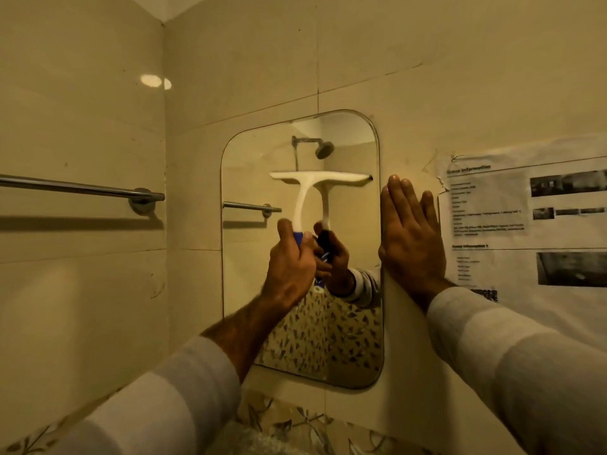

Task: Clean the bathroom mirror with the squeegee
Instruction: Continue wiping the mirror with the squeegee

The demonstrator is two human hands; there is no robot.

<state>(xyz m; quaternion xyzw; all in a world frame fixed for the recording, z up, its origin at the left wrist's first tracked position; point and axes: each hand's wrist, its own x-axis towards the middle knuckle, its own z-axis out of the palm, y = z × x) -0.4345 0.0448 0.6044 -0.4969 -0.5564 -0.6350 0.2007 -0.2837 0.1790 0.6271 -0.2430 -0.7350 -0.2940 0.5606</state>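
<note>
While the left hand curls its fingers tightly round the blue grip of the squeegee, the white blade lies level across the mirror, a little above the mirror's middle and apparently against the glass, its right tip close to the mirror's right edge. The right hand lies flat with straight fingers on the wall tile just beside that edge, holding nothing, between the mirror and a taped paper notice. A towel rail runs left of the mirror. I judge this a wiping stroke in hand. Next would be a steady downward pull, keeping the blade level and pressed evenly, to the mirror's lower rim.
</note>
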